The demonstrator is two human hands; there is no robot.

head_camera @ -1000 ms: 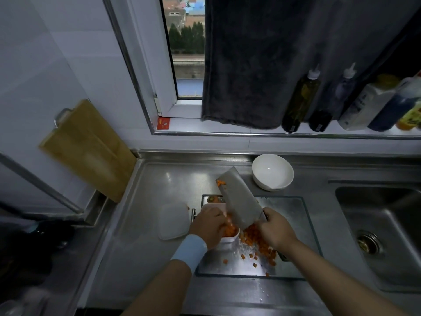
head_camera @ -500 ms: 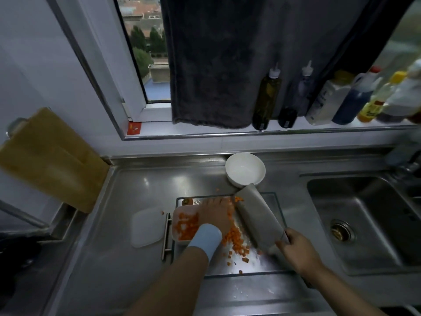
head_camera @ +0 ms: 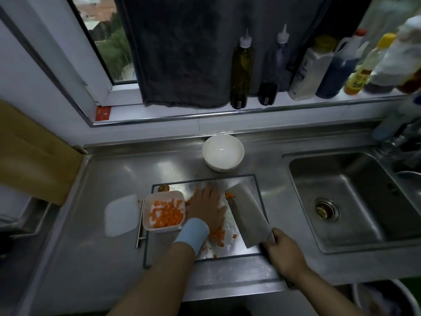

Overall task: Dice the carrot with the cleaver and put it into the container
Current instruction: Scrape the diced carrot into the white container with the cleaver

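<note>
Domestic kitchen. A steel sink (head_camera: 364, 197) is sitting in a steel counter (head_camera: 109, 174); oil and sauce bottles (head_camera: 242, 69) are standing on the windowsill (head_camera: 182, 115) behind the sink; a white bowl (head_camera: 222, 152) is resting to its left.

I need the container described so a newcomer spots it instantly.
Left of the sink lies the cutting board; the container sits on its left side, beside the left hand. It is square, white and holds carrot dice, unlike the flat lid on its left and the round bowl behind.
</note>
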